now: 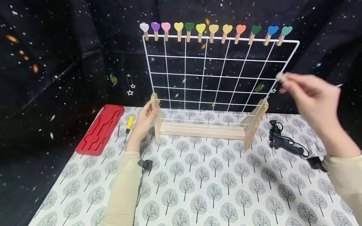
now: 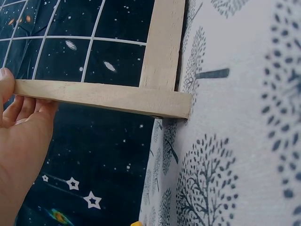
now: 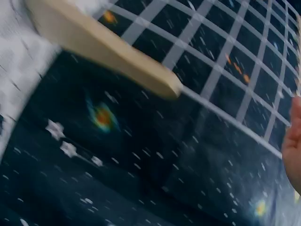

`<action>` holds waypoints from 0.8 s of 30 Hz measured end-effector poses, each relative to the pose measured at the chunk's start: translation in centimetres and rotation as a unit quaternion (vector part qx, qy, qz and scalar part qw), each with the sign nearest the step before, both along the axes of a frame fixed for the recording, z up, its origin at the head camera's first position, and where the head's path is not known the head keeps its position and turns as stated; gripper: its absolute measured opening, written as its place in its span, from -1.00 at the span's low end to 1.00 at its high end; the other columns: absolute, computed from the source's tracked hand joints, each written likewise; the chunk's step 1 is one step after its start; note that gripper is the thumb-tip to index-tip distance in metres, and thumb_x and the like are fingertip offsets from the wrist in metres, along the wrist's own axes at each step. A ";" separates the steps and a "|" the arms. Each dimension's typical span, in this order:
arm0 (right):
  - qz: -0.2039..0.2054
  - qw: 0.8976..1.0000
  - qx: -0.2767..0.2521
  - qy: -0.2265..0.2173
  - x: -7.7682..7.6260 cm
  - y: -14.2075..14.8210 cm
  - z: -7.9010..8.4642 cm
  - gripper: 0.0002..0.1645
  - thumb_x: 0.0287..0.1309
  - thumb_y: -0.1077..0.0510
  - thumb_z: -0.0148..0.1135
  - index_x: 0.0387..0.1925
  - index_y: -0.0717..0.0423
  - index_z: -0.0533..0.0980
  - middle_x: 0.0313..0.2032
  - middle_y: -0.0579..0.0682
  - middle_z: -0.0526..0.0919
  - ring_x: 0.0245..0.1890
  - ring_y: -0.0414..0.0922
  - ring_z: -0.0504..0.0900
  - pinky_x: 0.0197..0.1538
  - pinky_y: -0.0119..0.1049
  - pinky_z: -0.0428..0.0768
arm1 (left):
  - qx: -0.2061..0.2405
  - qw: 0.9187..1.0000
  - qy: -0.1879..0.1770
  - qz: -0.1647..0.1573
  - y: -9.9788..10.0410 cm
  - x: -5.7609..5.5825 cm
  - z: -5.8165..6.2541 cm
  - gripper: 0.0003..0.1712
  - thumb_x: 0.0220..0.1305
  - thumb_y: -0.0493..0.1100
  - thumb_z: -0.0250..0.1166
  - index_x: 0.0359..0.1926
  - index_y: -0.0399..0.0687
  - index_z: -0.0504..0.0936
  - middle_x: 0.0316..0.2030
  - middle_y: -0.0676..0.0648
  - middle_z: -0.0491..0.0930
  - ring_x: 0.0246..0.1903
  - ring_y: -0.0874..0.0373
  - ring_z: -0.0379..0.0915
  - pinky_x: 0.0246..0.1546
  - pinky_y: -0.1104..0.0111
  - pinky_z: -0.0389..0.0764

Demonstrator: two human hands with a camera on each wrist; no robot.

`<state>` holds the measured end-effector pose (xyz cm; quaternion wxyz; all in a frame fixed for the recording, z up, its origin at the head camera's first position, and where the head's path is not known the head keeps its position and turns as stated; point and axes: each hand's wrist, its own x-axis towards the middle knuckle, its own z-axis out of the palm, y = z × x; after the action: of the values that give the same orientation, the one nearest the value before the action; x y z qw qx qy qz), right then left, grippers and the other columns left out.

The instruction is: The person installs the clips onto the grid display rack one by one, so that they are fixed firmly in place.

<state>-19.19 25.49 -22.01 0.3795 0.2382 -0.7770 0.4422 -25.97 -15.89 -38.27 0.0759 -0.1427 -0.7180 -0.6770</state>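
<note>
A white wire grid (image 1: 205, 58) stands upright in a wooden stand (image 1: 202, 130). Several small wooden clothespins with coloured hearts (image 1: 200, 28) are clipped along its top bar. My left hand (image 1: 145, 121) grips the stand's left wooden upright (image 2: 103, 96), thumb on one side and fingers on the other. Raised beside the grid's right edge, my right hand (image 1: 315, 95) pinches a small pale piece (image 1: 281, 77) between thumb and fingertips; its kind is too small to tell. Only part of the right hand (image 3: 294, 146) shows in the blurred right wrist view.
To the left lie a red moulded tray (image 1: 99, 130) and a yellow-handled screwdriver (image 1: 129, 125). A black corded tool (image 1: 285, 144), apparently a glue gun, lies on the right, with small metal pieces (image 1: 312, 146) beside it. A dark star-patterned cloth (image 1: 70, 62) hangs behind.
</note>
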 end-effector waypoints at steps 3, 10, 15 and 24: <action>-0.030 0.996 -0.088 -0.002 -1.1 0.6 3.0 -0.76 -0.13 0.36 0.24 -0.32 0.43 0.55 -0.44 0.01 0.66 -0.55 -0.31 0.59 -0.50 -0.65 0.46 | -0.001 1.000 0.000 0.001 0.0 -0.1 -0.1 -0.44 0.26 -0.18 -0.02 0.27 0.00 0.11 0.19 -0.09 0.25 0.23 0.19 0.05 0.22 0.31 0.14; -0.067 0.992 -0.088 -0.056 -3.4 2.3 7.1 -0.72 0.07 0.20 0.05 -0.18 0.17 0.55 -0.30 -0.18 0.44 -0.41 -0.39 0.50 -0.52 -0.70 0.26 | 0.003 1.000 -0.003 -0.003 -0.4 -1.0 -1.3 -0.44 0.24 -0.10 0.01 0.26 0.14 0.13 0.19 0.00 0.27 0.22 0.24 0.06 0.21 0.30 0.15; -0.107 0.993 0.000 -0.057 -4.5 2.9 8.3 -0.72 0.13 0.18 -0.02 -0.17 0.05 0.56 -0.35 -0.32 0.39 -0.43 -0.47 0.42 -0.48 -0.73 0.24 | -0.003 1.000 0.007 0.002 -0.5 -1.5 -2.1 -0.44 0.22 -0.07 0.03 0.25 0.18 0.15 0.17 0.02 0.29 0.22 0.25 0.07 0.21 0.29 0.15; -0.025 0.994 -0.009 -0.104 -5.6 3.8 9.4 -0.77 -0.05 0.28 0.18 -0.26 0.10 0.58 -0.52 -0.39 0.59 -0.51 -0.44 0.51 -0.52 -0.72 0.32 | -0.009 1.000 -0.002 0.002 -0.3 -0.4 -0.7 -0.44 0.25 -0.13 0.00 0.27 0.08 0.12 0.19 -0.04 0.26 0.23 0.22 0.05 0.23 0.29 0.12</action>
<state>-24.83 29.32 -12.64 0.3096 0.1682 -0.8137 0.4624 -26.39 -16.14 -38.93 0.0744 -0.1410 -0.7247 -0.6704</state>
